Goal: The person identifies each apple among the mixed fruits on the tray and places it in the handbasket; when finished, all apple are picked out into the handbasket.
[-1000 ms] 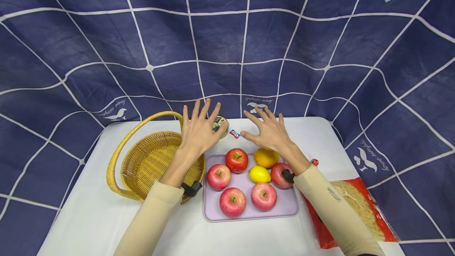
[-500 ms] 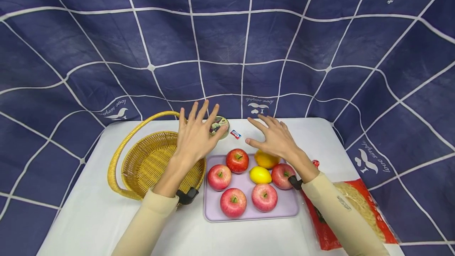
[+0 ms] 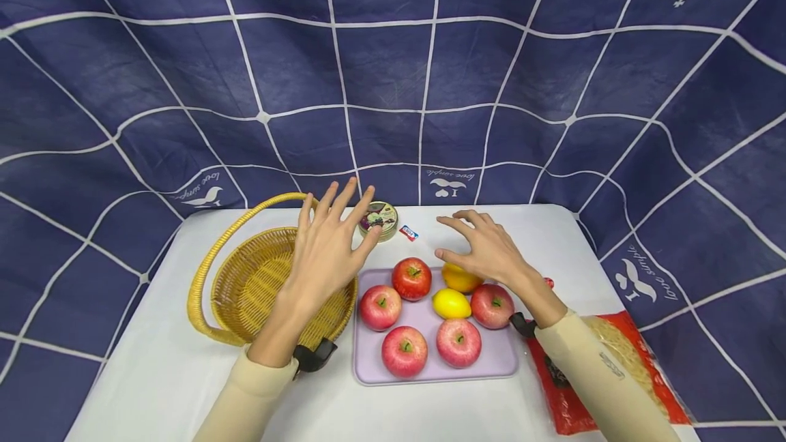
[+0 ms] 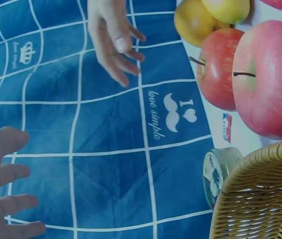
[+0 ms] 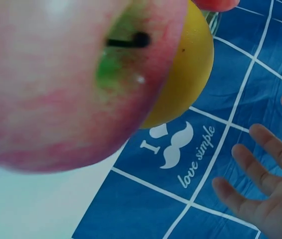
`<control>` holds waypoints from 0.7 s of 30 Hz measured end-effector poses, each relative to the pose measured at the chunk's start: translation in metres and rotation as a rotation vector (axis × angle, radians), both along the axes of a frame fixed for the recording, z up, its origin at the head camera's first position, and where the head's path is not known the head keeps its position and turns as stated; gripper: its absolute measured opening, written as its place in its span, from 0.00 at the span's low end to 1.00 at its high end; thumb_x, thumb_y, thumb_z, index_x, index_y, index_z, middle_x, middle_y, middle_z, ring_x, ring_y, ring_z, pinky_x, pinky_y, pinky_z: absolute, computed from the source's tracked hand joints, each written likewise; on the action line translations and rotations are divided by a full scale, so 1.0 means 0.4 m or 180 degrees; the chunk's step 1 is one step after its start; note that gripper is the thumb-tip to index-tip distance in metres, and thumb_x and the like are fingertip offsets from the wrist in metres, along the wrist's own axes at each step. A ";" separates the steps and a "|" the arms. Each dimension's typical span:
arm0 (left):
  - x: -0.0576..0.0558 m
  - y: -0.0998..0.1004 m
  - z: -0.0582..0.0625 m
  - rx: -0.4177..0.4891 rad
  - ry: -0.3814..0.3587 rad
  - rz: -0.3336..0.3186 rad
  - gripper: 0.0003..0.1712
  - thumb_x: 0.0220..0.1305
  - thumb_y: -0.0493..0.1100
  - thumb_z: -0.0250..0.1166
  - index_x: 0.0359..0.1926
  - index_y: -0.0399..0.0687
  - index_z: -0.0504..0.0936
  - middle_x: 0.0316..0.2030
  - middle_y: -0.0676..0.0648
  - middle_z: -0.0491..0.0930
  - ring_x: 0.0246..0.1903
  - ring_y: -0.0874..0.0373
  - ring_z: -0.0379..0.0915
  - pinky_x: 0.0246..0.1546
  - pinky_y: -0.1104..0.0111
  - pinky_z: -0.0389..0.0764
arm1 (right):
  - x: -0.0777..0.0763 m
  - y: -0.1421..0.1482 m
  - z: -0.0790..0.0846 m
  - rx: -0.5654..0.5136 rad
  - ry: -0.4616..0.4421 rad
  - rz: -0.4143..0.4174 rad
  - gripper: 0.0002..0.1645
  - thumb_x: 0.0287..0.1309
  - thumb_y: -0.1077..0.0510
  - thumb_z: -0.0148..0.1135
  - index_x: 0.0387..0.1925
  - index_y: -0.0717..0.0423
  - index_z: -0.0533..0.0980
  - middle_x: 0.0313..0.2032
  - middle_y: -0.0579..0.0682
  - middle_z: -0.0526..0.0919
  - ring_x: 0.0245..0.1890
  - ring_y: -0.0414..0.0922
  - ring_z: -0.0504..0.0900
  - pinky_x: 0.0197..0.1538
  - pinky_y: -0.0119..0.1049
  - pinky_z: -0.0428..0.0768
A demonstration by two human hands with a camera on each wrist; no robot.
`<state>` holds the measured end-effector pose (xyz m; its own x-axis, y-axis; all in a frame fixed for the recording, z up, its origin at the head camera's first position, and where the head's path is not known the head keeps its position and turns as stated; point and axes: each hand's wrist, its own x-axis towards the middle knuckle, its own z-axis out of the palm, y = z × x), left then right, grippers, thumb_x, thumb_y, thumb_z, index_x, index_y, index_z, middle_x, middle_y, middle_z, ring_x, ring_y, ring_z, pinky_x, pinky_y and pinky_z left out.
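Observation:
My left hand (image 3: pixel 325 251), fingers spread, hovers over the right part of the yellow wicker basket (image 3: pixel 253 271) and holds nothing. Above the back right of the lilac tray (image 3: pixel 424 372) is my right hand (image 3: pixel 488 245), its fingers loosely bent and nothing in them; it partly covers an orange-yellow fruit (image 3: pixel 459 280). Also on the tray lie a lemon (image 3: pixel 451 303) and several red apples, among them a front left apple (image 3: pixel 404 352) and a right-hand apple (image 3: pixel 492 305). In the right wrist view an apple (image 5: pixel 71 89) looms large beside my spread fingers.
Behind the tray stand a round tin (image 3: pixel 379 220) and a small red-and-blue wrapped piece (image 3: pixel 409 232). A red packet (image 3: pixel 620 360) lies at the right under my sleeve. A blue checked cloth (image 3: pixel 393 74) hangs behind the white table (image 3: pixel 153 360).
Both hands have drawn back toward me and farther apart, the left going left and the right going right. More of the tin shows now. The fruit and basket stay put.

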<state>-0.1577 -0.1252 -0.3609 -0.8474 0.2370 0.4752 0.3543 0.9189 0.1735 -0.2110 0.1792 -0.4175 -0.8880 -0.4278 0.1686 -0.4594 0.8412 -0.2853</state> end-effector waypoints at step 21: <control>0.099 -0.057 0.023 0.0653 0.0467 -0.0308 0.33 0.68 0.54 0.62 0.73 0.61 0.70 0.73 0.51 0.66 0.71 0.46 0.62 0.74 0.48 0.56 | 0.090 0.116 -0.052 -0.0272 -0.0231 0.0020 0.32 0.54 0.31 0.68 0.60 0.32 0.77 0.51 0.45 0.79 0.51 0.44 0.75 0.47 0.51 0.82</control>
